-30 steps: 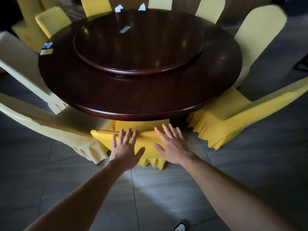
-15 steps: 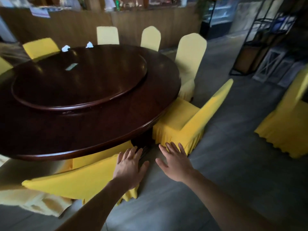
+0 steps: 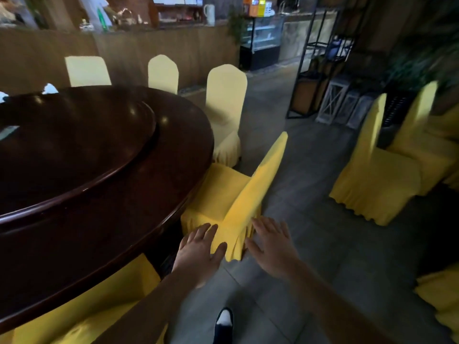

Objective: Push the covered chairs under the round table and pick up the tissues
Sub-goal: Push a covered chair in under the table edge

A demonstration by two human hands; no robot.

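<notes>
A dark round table (image 3: 104, 219) with a raised turntable fills the left half. A yellow covered chair (image 3: 238, 192) stands at its right edge, seat partly under the rim, backrest pointing up to the right. My left hand (image 3: 201, 252) lies open against the chair's near corner, fingers spread on the cloth. Just right of that corner my right hand (image 3: 270, 242) is open, fingertips at the skirt's edge. Two white tissues (image 3: 49, 88) lie on the table's far edge. Another yellow chair (image 3: 104, 309) sits under the table's near rim.
Pale covered chairs (image 3: 226, 108) ring the far side of the table. More yellow chairs (image 3: 377, 175) stand apart at the right. A black metal shelf (image 3: 313, 70) and a wooden counter (image 3: 124, 50) line the back. Grey floor tiles (image 3: 310, 219) stretch between the chairs. My shoe (image 3: 223, 321) shows below.
The view swung right from the first chair, now tucked under the near rim. Both hands left it and moved to the chair beside it, staying open.
</notes>
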